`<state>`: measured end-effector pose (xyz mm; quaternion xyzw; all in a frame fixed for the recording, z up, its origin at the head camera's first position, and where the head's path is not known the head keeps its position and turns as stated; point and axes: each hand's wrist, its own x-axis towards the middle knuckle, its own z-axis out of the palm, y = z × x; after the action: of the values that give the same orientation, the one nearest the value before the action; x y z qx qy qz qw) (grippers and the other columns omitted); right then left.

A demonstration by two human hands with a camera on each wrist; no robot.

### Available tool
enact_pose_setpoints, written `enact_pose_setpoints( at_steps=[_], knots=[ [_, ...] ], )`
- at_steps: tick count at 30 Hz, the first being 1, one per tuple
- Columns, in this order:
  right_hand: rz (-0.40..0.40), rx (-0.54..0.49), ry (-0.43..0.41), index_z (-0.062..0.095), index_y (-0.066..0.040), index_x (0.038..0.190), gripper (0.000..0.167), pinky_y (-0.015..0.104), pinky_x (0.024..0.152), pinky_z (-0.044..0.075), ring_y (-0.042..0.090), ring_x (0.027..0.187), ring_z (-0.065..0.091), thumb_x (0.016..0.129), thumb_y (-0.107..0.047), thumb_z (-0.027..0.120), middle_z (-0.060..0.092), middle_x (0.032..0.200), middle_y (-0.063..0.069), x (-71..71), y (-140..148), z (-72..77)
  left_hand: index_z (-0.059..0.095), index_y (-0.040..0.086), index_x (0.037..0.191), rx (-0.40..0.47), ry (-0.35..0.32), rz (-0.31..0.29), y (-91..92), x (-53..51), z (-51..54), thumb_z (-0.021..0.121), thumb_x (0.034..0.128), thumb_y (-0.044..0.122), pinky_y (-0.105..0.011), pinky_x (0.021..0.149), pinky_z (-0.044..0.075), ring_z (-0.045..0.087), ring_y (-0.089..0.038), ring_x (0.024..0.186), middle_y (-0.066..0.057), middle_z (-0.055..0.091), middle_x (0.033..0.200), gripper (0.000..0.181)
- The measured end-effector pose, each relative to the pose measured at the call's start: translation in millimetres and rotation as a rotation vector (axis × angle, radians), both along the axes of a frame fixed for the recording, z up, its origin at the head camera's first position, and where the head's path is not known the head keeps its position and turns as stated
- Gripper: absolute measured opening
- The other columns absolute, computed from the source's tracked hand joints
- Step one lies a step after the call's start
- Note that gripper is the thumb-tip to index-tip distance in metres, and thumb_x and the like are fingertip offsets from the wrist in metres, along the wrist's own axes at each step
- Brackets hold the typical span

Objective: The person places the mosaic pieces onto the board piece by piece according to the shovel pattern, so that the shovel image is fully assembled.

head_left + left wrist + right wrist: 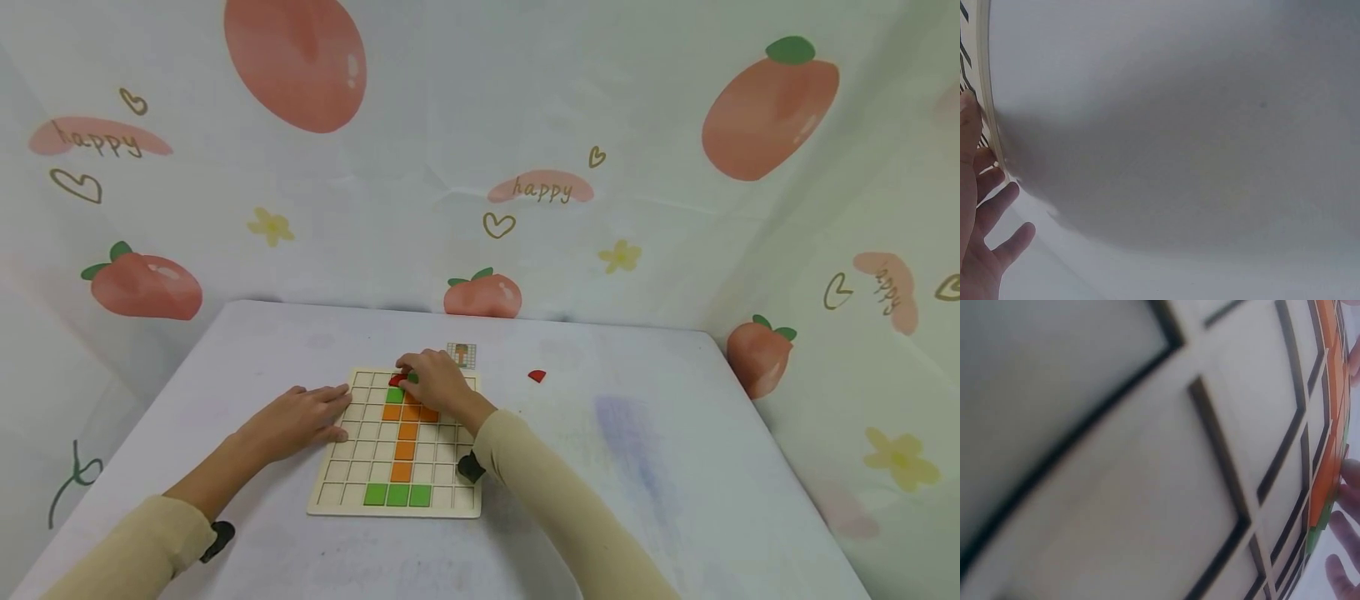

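Note:
A square wooden grid board (352, 471) lies on the table with orange and green square tiles set in it. Beside its left edge is my left hand (296, 421), fingers extended and fingertips touching the rim; the left wrist view shows these fingers (997, 209) at the board's edge. Over the board's far part, my right hand (438, 382) pinches a small red tile (397, 380) between thumb and finger. Part of a green tile (412, 377) shows beneath that hand. In the right wrist view, the right fingers (1349, 503) are cut off by the frame, near orange tiles (1329, 469).
A small picture card (467, 356) with a grid pattern lies just behind the board. One red quarter-circle tile (537, 376) lies on the white table (637, 500) right of the board. A printed cloth (420, 167) hangs behind the table.

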<state>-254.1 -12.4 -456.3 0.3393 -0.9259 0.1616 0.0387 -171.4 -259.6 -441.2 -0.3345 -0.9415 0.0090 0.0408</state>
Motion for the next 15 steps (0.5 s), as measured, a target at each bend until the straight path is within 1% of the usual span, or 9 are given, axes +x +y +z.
enact_pose_setpoints(
  at_steps=[5,9,15],
  knots=[
    [0.035,-0.010,0.005,0.070,-0.015,0.121,0.028,0.029,0.090,0.047,0.015,0.102,0.064,0.095,-0.024,0.070,0.073,0.111,-0.005,-0.1,-0.5,1.9,0.064,-0.002,0.127,0.002,-0.001,-0.002,0.2,0.3,0.6,0.074,0.0860,0.042,-0.049,0.083,0.053,0.064,-0.034,0.114,-0.020,0.062,0.132,0.062],
    [0.069,-0.025,-0.014,0.071,-0.015,0.121,0.025,0.032,0.095,0.046,0.016,0.109,0.063,0.096,-0.019,0.068,0.073,0.113,-0.004,0.0,-1.4,2.0,0.064,-0.002,0.127,0.008,0.008,-0.004,-0.2,0.5,0.2,0.074,0.0858,0.042,-0.049,0.083,0.054,0.065,-0.034,0.113,-0.020,0.062,0.131,0.061],
    [0.084,-0.024,-0.043,0.070,-0.015,0.122,0.025,0.036,0.102,0.043,0.017,0.117,0.060,0.098,-0.014,0.065,0.072,0.117,-0.004,-0.2,-1.1,1.5,0.064,-0.002,0.127,0.000,0.014,-0.006,-0.9,0.0,-1.4,0.074,0.0861,0.043,-0.049,0.082,0.054,0.065,-0.033,0.113,-0.020,0.062,0.132,0.061]
  ],
)
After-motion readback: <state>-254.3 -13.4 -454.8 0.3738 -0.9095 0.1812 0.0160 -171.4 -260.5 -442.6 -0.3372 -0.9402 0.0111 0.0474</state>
